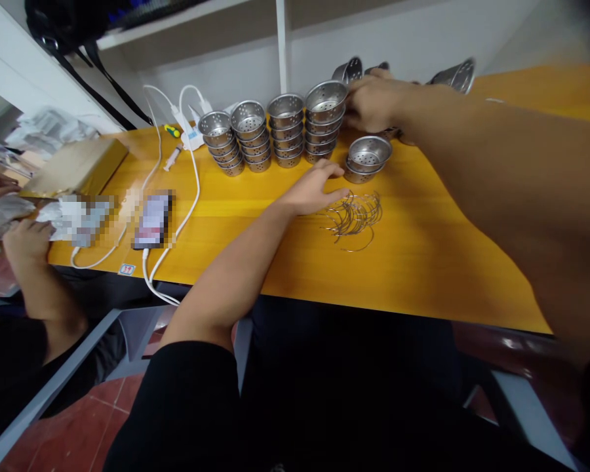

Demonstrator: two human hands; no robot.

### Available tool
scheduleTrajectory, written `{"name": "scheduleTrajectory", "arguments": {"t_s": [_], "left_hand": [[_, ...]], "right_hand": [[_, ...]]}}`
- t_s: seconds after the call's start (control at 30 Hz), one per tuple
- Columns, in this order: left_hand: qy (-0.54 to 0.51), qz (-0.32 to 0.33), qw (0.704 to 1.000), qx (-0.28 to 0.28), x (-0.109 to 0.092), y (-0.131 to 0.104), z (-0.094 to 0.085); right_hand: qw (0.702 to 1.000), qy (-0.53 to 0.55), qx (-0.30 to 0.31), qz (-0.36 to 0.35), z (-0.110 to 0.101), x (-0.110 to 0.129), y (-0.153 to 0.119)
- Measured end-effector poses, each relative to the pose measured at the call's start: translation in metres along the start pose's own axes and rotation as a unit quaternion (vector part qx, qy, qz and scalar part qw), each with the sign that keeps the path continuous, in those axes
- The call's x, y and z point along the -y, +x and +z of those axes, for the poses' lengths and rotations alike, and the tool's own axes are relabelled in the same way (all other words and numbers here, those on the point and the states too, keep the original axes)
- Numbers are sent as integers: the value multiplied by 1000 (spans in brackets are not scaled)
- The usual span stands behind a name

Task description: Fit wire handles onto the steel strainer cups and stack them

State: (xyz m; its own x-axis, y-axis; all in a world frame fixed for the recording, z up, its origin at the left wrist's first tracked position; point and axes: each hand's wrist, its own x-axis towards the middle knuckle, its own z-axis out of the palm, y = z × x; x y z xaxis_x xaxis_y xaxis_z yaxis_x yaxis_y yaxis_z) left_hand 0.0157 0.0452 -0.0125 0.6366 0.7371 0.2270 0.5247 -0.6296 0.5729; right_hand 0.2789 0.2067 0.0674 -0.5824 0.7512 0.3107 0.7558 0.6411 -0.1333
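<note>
I judge these round, silver, perforated metal cups (248, 122) to be light, stiff and rather slippery, thin-walled enough to dent but hardly fragile. I would take hold of a cup by its rim, or pinch its wall between thumb and fingers, since nested cups may cling together. The thin, curved, silver metal wires (354, 215) look springy and easily tangled; I would draw each out by a free end.

The cups stand at the far side of the yellow-orange, smooth-topped table (413, 262), and the wires lie nearer me, in 1 heap. I count 4 tall, upright stacks in a row, each of at least 4 cups, then 1 short stack (368, 160) of 2 just to the right and nearer. At least 3 more cups show at the far right, 2 clearly lying on their sides. The wires overlap too much to count.

My left hand (317, 187) is spread, thumb over the wires, fingertips beside the short stack; I see nothing in its grasp. My right hand (373, 101) reaches far, fingers curled by the rightmost tall stack; I cannot tell whether it grips anything.

To the left lie 1 black, rectangular phone (152, 219) and 1 slim, clear plastic syringe (174, 157).
</note>
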Motion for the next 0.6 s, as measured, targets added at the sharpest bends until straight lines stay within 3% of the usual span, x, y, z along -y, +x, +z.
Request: {"name": "scheduleTrajectory", "arguments": {"t_s": [0.27, 0.6], "left_hand": [[2, -7, 1000, 14, -3, 0, -2], [-6, 9, 1000, 5, 6, 1, 1]], "right_hand": [[993, -90, 64, 33, -29, 32, -12], [995, -77, 1, 68, -74, 59, -29]]}}
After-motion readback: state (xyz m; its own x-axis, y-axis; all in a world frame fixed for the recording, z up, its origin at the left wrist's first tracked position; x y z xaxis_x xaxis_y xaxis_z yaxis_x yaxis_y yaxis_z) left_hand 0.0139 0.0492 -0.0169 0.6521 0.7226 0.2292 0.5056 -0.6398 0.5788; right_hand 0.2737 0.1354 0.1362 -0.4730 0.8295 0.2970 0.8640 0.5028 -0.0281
